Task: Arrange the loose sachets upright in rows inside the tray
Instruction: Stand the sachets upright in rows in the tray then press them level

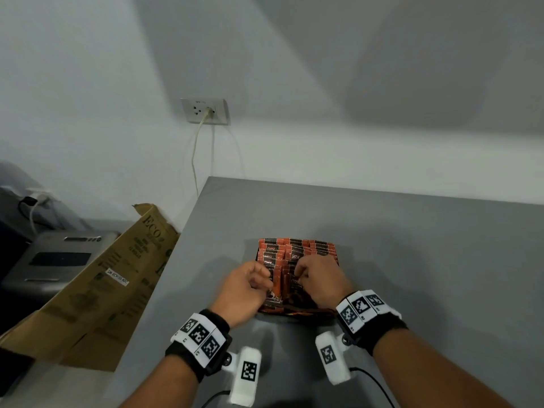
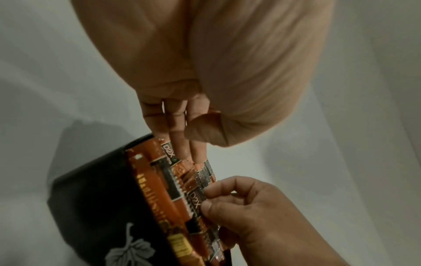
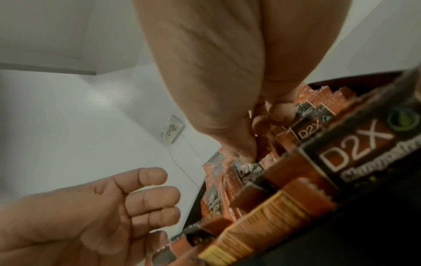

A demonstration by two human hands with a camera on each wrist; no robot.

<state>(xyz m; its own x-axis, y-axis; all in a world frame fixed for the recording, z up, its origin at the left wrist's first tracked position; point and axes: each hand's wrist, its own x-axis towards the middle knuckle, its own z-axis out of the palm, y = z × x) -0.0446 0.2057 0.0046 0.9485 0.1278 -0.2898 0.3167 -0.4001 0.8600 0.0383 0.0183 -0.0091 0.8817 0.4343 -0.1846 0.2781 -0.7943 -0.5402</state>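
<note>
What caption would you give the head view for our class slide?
Both hands, left hand and right hand, work among upright orange D2X sachets in a tray on a grey table.

A grey desk point(image 1: 382, 231) stands against a pale wall point(image 1: 294, 69). On that wall sits a double power outlet point(image 1: 205, 111) with one plug in its right socket, and a thin pale cord point(image 1: 193, 160) hangs from it down past the desk's left edge. Left of the desk, a flattened brown cardboard box point(image 1: 97, 293) (printed "ECO", with a small white label) leans against the desk's side. Beyond the box sits a grey machine point(image 1: 56, 260), perhaps a printer, with dark and white cables point(image 1: 31, 204) behind it.
</note>
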